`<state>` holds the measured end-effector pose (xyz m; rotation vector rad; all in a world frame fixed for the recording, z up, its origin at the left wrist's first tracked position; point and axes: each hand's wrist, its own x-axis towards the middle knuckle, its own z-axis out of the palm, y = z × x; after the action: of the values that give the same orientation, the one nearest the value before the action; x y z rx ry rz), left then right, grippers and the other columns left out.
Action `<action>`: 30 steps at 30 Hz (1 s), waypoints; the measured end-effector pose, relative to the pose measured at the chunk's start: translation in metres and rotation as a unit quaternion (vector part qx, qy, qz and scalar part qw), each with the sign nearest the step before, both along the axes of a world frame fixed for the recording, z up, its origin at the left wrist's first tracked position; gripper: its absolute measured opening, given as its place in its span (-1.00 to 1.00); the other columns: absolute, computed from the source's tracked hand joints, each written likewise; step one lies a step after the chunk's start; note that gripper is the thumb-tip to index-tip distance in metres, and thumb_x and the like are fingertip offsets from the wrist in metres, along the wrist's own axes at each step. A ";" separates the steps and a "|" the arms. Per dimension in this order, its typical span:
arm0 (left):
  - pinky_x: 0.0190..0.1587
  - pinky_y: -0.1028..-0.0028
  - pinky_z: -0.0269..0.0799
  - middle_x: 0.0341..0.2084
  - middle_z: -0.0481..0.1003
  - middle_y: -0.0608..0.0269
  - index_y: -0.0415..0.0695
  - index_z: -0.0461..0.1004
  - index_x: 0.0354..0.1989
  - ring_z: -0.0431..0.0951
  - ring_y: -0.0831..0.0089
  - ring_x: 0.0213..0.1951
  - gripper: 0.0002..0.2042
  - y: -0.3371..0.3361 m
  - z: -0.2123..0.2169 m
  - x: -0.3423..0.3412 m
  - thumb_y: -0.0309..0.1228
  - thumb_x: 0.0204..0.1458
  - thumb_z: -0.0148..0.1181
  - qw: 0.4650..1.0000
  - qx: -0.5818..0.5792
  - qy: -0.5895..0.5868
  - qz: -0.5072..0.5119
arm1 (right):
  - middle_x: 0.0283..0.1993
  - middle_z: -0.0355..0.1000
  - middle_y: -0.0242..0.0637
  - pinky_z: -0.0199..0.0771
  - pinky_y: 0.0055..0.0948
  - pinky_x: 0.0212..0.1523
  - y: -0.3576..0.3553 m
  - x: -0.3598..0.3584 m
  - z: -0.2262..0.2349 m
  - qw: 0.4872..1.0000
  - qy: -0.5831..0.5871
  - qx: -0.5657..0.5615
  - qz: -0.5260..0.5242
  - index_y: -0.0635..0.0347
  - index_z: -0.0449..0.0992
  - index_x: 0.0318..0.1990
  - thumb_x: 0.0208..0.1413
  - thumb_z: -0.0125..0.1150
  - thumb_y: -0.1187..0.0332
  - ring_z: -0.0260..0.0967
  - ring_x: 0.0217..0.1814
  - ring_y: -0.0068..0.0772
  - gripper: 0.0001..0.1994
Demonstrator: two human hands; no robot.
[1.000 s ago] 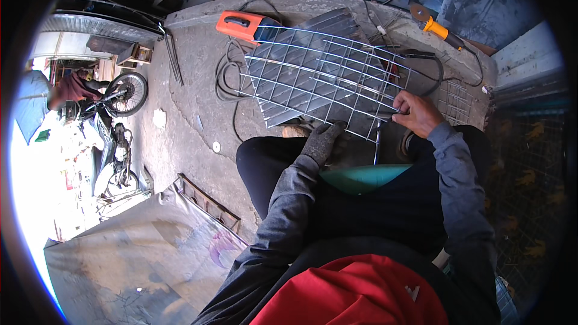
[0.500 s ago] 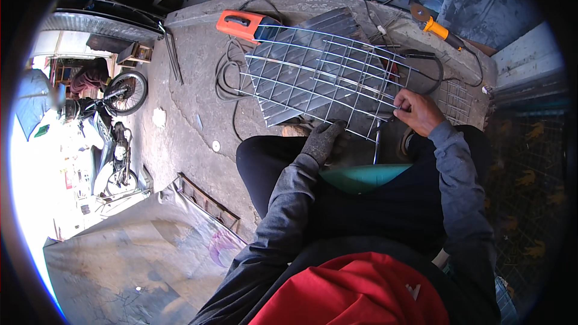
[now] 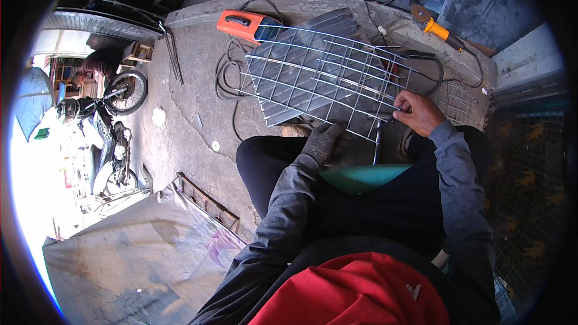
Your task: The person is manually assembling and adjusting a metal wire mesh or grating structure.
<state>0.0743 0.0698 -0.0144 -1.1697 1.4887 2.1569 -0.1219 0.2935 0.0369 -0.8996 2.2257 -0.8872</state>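
Note:
A wire mesh panel (image 3: pixel 319 71) of thin shiny rods lies over a ridged grey metal plate (image 3: pixel 340 21) on the floor before me. My left hand (image 3: pixel 324 142), in a grey knitted glove, is closed at the mesh's near edge; its fingertips are partly hidden. Bare, my right hand (image 3: pixel 419 112) pinches a wire at the near right corner between thumb and forefinger. Below that corner, a bright rod (image 3: pixel 377 147) points toward me. Between my legs shows the rim of a green seat (image 3: pixel 364 179).
An orange machine (image 3: pixel 239 24) stands beyond the mesh, with loose cable (image 3: pixel 224 78) left of it. A yellow-bodied angle grinder (image 3: pixel 438 29) rests at the back right. A motorcycle (image 3: pixel 114 144) stands far left. A metal frame (image 3: pixel 208 201) and grey sheet (image 3: pixel 138 259) lie lower left.
My hands and the mesh stay practically where they were. In the far left background, a dark reddish shape beside the motorcycle has shifted slightly upward in the picture.

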 end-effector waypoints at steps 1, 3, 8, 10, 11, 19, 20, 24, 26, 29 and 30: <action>-0.52 0.41 0.44 -0.51 0.53 0.27 -0.13 0.54 -0.28 0.51 0.43 -0.52 -0.74 0.000 0.000 0.000 -0.17 0.16 0.17 1.000 -0.002 -0.003 -0.003 | -0.42 0.44 -0.27 0.39 -0.38 -0.30 0.000 0.000 0.000 1.000 -0.003 0.002 0.002 0.23 0.44 -0.21 0.01 0.34 0.33 0.42 -0.37 -0.40 -0.74; -0.51 0.40 0.45 -0.51 0.53 0.26 -0.14 0.54 -0.27 0.51 0.42 -0.51 -0.73 0.000 -0.002 0.000 -0.16 0.16 0.17 1.000 -0.005 0.004 -0.002 | -0.41 0.44 -0.27 0.39 -0.39 -0.29 0.001 -0.001 -0.001 1.000 -0.006 0.004 0.004 0.24 0.44 -0.21 0.02 0.33 0.33 0.42 -0.36 -0.41 -0.74; -0.49 0.37 0.47 -0.49 0.53 0.26 -0.14 0.53 -0.24 0.53 0.40 -0.50 -0.72 -0.001 -0.002 0.000 -0.16 0.16 0.17 1.000 0.003 -0.006 -0.006 | -0.41 0.45 -0.27 0.41 -0.40 -0.28 0.001 -0.001 -0.003 1.000 -0.003 -0.002 0.005 0.24 0.44 -0.21 0.04 0.32 0.33 0.43 -0.35 -0.41 -0.75; -0.48 0.36 0.48 -0.49 0.53 0.25 -0.14 0.53 -0.24 0.53 0.40 -0.49 -0.72 -0.001 -0.001 -0.001 -0.15 0.16 0.17 1.000 0.007 -0.020 -0.004 | -0.41 0.47 -0.26 0.43 -0.35 -0.29 0.004 -0.002 -0.009 1.000 0.007 -0.012 0.004 0.20 0.44 -0.22 0.03 0.32 0.32 0.47 -0.35 -0.34 -0.76; -0.48 0.36 0.48 -0.49 0.53 0.25 -0.14 0.53 -0.24 0.53 0.40 -0.49 -0.72 -0.001 -0.002 -0.001 -0.15 0.16 0.17 1.000 0.006 -0.021 -0.004 | -0.41 0.50 -0.25 0.45 -0.30 -0.31 0.003 -0.002 -0.010 1.000 0.016 -0.023 0.004 0.16 0.43 -0.22 0.02 0.33 0.31 0.50 -0.36 -0.27 -0.77; -0.48 0.37 0.48 -0.49 0.53 0.25 -0.14 0.53 -0.22 0.53 0.40 -0.49 -0.73 -0.001 -0.004 0.000 -0.17 0.17 0.17 1.000 0.008 0.003 0.003 | -0.35 0.55 -0.20 0.46 -0.34 -0.28 -0.006 0.000 -0.006 0.996 0.004 -0.087 -0.002 0.21 0.48 -0.23 0.07 0.30 0.37 0.53 -0.32 -0.29 -0.83; -0.48 0.37 0.48 -0.49 0.53 0.25 -0.14 0.53 -0.22 0.53 0.40 -0.49 -0.73 -0.001 -0.005 0.000 -0.17 0.17 0.17 1.000 0.008 0.003 0.004 | -0.34 0.55 -0.19 0.46 -0.36 -0.27 -0.008 0.000 -0.006 0.996 0.003 -0.092 -0.001 0.22 0.49 -0.23 0.07 0.30 0.38 0.54 -0.31 -0.31 -0.83; -0.47 0.39 0.48 -0.48 0.54 0.26 -0.14 0.53 -0.21 0.53 0.41 -0.49 -0.74 -0.001 -0.005 0.000 -0.18 0.17 0.16 1.000 0.008 0.006 0.003 | -0.33 0.56 -0.17 0.46 -0.37 -0.26 -0.010 0.001 0.000 0.997 -0.013 -0.074 0.006 0.22 0.51 -0.23 0.07 0.30 0.39 0.54 -0.30 -0.34 -0.84; -0.47 0.40 0.47 -0.48 0.54 0.26 -0.14 0.53 -0.20 0.53 0.41 -0.49 -0.74 -0.001 -0.005 0.001 -0.18 0.17 0.16 1.000 0.006 0.001 -0.002 | -0.35 0.51 -0.27 0.44 -0.44 -0.20 -0.011 0.001 -0.002 0.997 -0.028 -0.074 0.002 0.26 0.51 -0.20 0.09 0.29 0.43 0.44 -0.28 -0.50 -0.83; -0.47 0.40 0.47 -0.47 0.55 0.26 -0.12 0.53 -0.16 0.53 0.42 -0.48 -0.74 0.000 -0.004 0.001 -0.18 0.17 0.16 1.000 0.001 0.013 -0.001 | -0.35 0.55 -0.18 0.46 -0.38 -0.27 -0.012 0.003 -0.003 0.994 0.004 -0.114 0.003 0.23 0.51 -0.23 0.07 0.29 0.41 0.53 -0.32 -0.35 -0.85; -0.42 0.43 0.47 -0.48 0.57 0.28 -0.14 0.57 -0.22 0.54 0.46 -0.48 -0.70 0.000 -0.003 0.001 -0.13 0.17 0.16 1.000 -0.003 0.015 -0.003 | -0.35 0.55 -0.18 0.46 -0.38 -0.27 -0.013 0.003 -0.002 0.994 0.004 -0.113 0.003 0.23 0.51 -0.23 0.07 0.29 0.41 0.53 -0.32 -0.35 -0.85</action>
<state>0.0752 0.0701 -0.0179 -1.1384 1.5104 2.1772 -0.1184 0.2802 0.0344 -1.0134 2.1571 -1.1524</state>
